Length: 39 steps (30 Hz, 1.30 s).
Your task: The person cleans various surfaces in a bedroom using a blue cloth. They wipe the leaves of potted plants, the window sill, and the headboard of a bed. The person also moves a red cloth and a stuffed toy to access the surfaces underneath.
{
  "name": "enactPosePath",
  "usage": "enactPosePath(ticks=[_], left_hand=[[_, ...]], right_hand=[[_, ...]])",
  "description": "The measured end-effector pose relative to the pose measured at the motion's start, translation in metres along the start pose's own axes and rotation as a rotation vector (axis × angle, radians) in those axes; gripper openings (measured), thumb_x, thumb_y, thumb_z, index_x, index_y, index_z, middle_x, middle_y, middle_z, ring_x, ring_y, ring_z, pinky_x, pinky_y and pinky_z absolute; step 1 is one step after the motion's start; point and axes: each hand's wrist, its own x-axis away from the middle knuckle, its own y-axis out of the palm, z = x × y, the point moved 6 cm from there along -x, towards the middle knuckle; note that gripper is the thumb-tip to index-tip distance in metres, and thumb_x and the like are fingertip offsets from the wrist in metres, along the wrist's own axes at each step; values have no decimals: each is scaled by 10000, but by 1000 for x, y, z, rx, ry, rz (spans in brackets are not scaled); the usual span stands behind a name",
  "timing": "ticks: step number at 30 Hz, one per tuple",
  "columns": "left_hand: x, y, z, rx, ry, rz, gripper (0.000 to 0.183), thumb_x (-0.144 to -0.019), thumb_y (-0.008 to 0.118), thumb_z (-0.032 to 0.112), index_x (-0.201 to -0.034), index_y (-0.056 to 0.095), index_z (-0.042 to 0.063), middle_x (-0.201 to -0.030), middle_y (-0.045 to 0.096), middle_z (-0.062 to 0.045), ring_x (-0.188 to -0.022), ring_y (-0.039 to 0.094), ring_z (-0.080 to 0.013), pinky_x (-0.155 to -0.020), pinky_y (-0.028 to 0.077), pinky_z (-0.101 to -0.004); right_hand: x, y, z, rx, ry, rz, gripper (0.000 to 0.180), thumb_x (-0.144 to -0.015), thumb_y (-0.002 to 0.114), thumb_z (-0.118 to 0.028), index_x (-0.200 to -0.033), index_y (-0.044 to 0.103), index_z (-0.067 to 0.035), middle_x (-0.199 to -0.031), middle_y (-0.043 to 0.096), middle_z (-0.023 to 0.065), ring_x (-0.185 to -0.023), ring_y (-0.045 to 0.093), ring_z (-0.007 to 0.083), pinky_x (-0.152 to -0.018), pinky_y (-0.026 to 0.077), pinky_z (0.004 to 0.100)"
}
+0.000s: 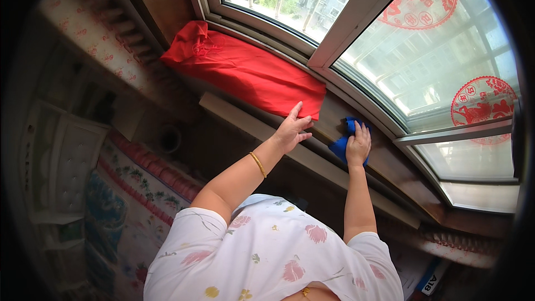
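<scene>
My right hand (358, 144) presses a blue cloth (340, 147) flat on the brown windowsill (380, 150), below the window frame. To its left, my left hand (292, 129) has its fingers spread at the lower right corner of a red fabric bag (250, 75) with a drawstring. Whether the fingertips touch the fabric, I cannot tell. The red bag lies lengthwise along the sill, against the window track. A gold-coloured bracelet (258, 164) circles my left wrist.
Sliding window panes (418, 62) with red paper cuttings rise behind the sill. A pale ledge (309, 161) runs below it. Floral curtains (96, 42) hang at the left, and a bed with a patterned cover (142, 213) stands at lower left.
</scene>
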Motion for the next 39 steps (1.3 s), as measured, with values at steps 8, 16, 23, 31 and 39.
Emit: enactPosePath(ticks=[8, 16, 23, 31, 39], left_hand=[[-19, 4, 8, 107, -8, 263, 760, -875, 596, 158, -1479, 136, 198, -1242, 440, -7, -996, 490, -173, -901, 395, -406], [-5, 15, 94, -266, 338, 78, 574, -885, 575, 117, -1404, 330, 89, -1111, 528, 29, -899, 462, -28, -773, 385, -225], [-3, 1, 167, -249, 350, 83, 465, -904, 538, 201, -1344, 397, 142, -1236, 530, 1, -1119, 491, -147, -892, 392, -337], [-1, 11, 230, -307, 424, 34, 482, -894, 525, 251, -1343, 406, 121, -1349, 488, -42, -1164, 474, -205, -935, 397, -378], [-7, 21, 259, -322, 442, 35, 439, -900, 524, 260, -1309, 437, 126, -1245, 531, -18, -1132, 485, -185, -909, 377, -375]], right_hand=[[0, 6, 0, 32, 30, -10, 480, -815, 524, -133, -1288, 520, -216, -1360, 472, 97, -1288, 388, 302, -1049, 303, 479], [-7, 21, -37, 40, 192, -79, 474, -864, 525, -228, -1335, 472, -235, -1422, 383, 125, -1331, 304, 343, -1069, 239, 540], [-49, 54, -167, -135, -10, -84, 435, -845, 576, -235, -1275, 513, -212, -1385, 395, 132, -1309, 311, 351, -1071, 247, 519], [-88, 87, -273, -236, -235, -79, 426, -830, 573, -258, -1245, 534, -169, -1319, 454, 132, -1238, 380, 316, -1040, 296, 445], [-100, 95, -320, -291, -881, -365, 410, -849, 534, -364, -1220, 578, -194, -1361, 435, 75, -1296, 345, 247, -1075, 250, 456]])
